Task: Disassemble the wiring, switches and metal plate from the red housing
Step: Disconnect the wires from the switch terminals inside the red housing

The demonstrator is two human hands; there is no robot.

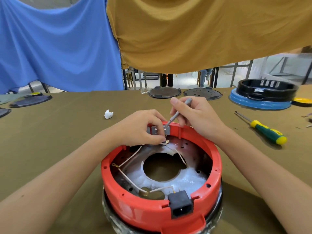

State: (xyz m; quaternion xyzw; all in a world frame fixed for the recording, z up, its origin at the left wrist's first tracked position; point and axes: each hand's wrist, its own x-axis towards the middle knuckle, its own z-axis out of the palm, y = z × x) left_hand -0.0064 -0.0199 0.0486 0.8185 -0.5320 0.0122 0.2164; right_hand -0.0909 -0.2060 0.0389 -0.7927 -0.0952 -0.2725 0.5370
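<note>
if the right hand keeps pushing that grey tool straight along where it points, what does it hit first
Most likely the grey switch block on the red housing rim; the tool in the right hand points there, beside the left hand. Contact is unclear.

One red housing sat on the table, with one black power socket in its near wall. Two screwdrivers were in view: a grey one and a green-and-yellow one. Two dark round plates lay at the far edge, and one white wad.
</note>
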